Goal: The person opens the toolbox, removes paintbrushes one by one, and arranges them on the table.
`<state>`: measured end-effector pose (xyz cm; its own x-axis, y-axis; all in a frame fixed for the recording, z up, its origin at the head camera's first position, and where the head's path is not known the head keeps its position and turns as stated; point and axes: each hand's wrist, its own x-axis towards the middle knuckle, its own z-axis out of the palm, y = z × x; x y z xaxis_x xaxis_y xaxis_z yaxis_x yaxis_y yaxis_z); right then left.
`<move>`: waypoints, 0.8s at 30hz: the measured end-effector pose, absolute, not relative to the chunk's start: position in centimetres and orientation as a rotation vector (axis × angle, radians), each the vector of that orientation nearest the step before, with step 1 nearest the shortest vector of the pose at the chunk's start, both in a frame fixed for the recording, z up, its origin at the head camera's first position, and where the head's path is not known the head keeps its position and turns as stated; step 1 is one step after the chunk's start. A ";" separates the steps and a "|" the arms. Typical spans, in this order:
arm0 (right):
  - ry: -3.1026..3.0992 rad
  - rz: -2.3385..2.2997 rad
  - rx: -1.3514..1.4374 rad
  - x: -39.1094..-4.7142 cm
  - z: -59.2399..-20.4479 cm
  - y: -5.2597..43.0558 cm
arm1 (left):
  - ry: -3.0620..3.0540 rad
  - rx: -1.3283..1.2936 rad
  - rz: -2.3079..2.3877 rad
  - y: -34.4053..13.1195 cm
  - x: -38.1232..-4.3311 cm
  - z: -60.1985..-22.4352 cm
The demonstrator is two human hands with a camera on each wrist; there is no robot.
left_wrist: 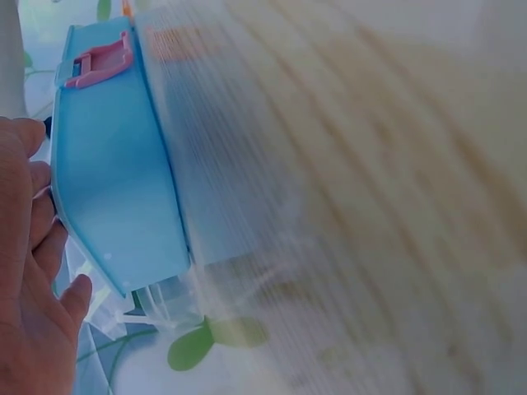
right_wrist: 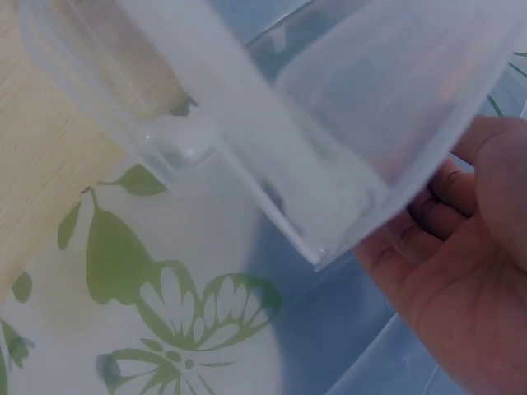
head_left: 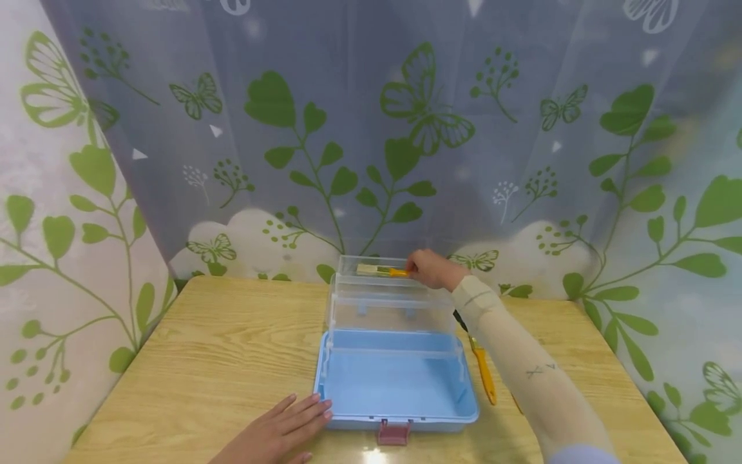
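Observation:
My right hand [head_left: 433, 269] pinches the orange handle of a flat paintbrush [head_left: 397, 272], whose pale bristles point left at the top clear tray [head_left: 348, 264]. In the right wrist view, my right hand [right_wrist: 469, 263] is close beside the end wall of the clear plastic tray [right_wrist: 321, 189], its fingers partly hidden behind it. The trays stand raised at the back of an opened light blue toolbox [head_left: 400, 386]. My left hand [head_left: 281, 428] rests with extended fingers at the box's front left corner. In the left wrist view, my left hand [left_wrist: 37, 263] lies along the blue box [left_wrist: 115, 173].
Another paintbrush [head_left: 484, 370] with an orange handle and dark bristles lies right of the box, partly under my right forearm. A pink latch [head_left: 394, 433] hangs at the box's front. Behind the wooden table [head_left: 243, 335] hangs a leaf-and-butterfly-patterned curtain [head_left: 348, 129].

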<state>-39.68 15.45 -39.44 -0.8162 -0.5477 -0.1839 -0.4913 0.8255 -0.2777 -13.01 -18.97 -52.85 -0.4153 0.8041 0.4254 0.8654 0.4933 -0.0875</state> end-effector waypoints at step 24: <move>2.891 -0.693 -0.955 -38.7 -41.1 17.7 | -2.279 -1.385 -0.186 -18.9 -13.3 -53.3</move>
<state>-38.70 17.68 -41.09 -0.8129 -0.5704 0.1179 -0.5618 0.7145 -0.4169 -13.31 -18.86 -53.29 -0.3844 0.8046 0.4525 0.8672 0.4828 -0.1217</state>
